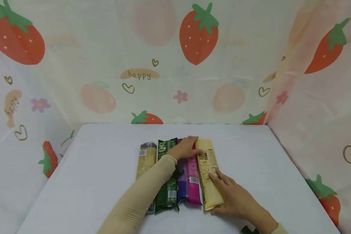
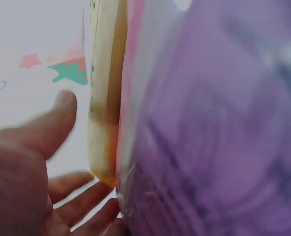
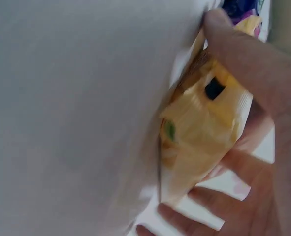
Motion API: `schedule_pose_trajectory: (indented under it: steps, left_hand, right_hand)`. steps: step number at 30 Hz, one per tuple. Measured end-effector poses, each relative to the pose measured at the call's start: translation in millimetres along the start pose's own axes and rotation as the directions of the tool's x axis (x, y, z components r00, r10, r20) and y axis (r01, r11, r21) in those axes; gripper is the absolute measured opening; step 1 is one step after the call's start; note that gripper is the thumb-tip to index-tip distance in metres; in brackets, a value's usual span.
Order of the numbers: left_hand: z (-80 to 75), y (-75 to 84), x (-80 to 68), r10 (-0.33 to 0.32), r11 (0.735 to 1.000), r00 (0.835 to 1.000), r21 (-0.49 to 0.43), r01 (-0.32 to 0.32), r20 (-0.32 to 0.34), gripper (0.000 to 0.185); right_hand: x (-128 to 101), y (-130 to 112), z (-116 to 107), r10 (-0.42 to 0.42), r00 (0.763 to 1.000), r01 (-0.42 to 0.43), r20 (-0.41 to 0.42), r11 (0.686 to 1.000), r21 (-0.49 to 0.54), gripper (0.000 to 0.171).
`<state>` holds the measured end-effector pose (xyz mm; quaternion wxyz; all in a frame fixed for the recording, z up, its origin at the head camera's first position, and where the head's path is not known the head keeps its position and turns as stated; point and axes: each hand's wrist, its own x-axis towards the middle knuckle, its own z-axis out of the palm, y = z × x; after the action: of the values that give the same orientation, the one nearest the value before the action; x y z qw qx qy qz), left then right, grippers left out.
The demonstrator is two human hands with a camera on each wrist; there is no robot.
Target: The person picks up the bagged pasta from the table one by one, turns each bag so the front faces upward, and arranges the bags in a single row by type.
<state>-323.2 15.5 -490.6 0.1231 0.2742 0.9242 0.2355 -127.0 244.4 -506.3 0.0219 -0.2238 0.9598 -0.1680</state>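
Four long packets lie side by side on the white table. At the right is a pale yellow packet (image 1: 206, 185), slightly angled. Beside it is a pink and purple packet (image 1: 193, 169). My left hand (image 1: 182, 150) reaches over that packet's far end, its thumb extended to the yellow packet. In the left wrist view the fingers are spread near the yellow packet's end (image 2: 102, 88). My right hand (image 1: 237, 196) lies along the yellow packet's near right side, fingertips on its top. The right wrist view shows the packet's folded end (image 3: 199, 132) between thumb and loosely straight fingers.
A dark green packet (image 1: 171, 187) lies left of the pink and purple one. Farther left, a clear-windowed packet (image 1: 144, 162) shows straight dried noodles, partly hidden by my left sleeve (image 1: 143, 191). Strawberry-printed cloth (image 1: 175, 65) stands around the table's back and sides.
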Motion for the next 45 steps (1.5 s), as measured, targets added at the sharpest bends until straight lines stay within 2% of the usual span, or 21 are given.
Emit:
schedule_pose_trajectory:
  steps: [5,11,15,20,24,28,33,35,39,41,45]
  left_hand:
    - [4.7,4.8,5.6,-0.031,1.000,0.999,0.001,0.032,-0.044,0.081]
    - [4.5,12.6,7.0,-0.052,0.999,0.998,0.003,0.053,-0.047,0.080]
    - [5.4,13.8,6.7,-0.079,0.997,0.996,-0.014,0.079,-0.033,0.077]
    - [6.3,8.4,5.5,-0.130,0.987,0.991,-0.090,0.131,0.015,0.074]
    - [6.6,4.8,6.0,-0.127,0.985,0.991,-0.113,0.131,0.038,0.069]
    - [8.4,2.1,6.4,-0.108,0.984,0.994,-0.142,0.112,0.036,0.063]
    - [4.6,0.5,5.2,-0.093,0.969,0.995,-0.228,0.098,0.033,0.056]
    - [1.5,1.2,4.8,-0.076,0.971,0.996,-0.223,0.083,0.040,0.056]
    - [-3.8,0.7,4.6,-0.046,0.987,0.998,-0.149,0.054,0.053,0.061]
    - [-5.4,-1.5,4.1,-0.044,0.987,0.998,-0.155,0.051,0.048,0.059]
    - [-6.6,-9.6,4.0,-0.038,0.972,0.999,-0.234,0.033,-0.018,0.053]
  right_hand:
    - [-1,-7,-2,0.031,0.999,-0.033,-0.032,0.997,-0.070,0.120]
    - [-1,-18,-4,0.072,0.997,-0.070,0.019,0.995,-0.078,0.117]
    - [-1,-24,-4,0.085,0.995,-0.081,0.053,0.994,-0.077,0.114]
    - [-1,-27,-1,0.102,0.992,-0.098,0.073,0.993,-0.067,0.108]
    - [-2,-27,0,0.106,0.991,-0.103,0.077,0.994,-0.049,0.106]
    - [-3,-25,-1,0.107,0.992,-0.108,0.074,0.994,0.013,0.105]
    - [-3,-18,-2,0.106,0.993,-0.111,0.062,0.990,0.087,0.106]
    - [-3,-16,-2,0.096,0.994,-0.101,0.054,0.989,0.109,0.105]
    - [-4,-10,-2,0.074,0.996,-0.081,0.048,0.982,0.170,0.105]
    - [-5,-6,-3,0.061,0.997,-0.069,0.046,0.974,0.215,0.105]
    - [-6,2,-5,-0.012,1.000,0.010,0.006,0.939,0.344,0.104]
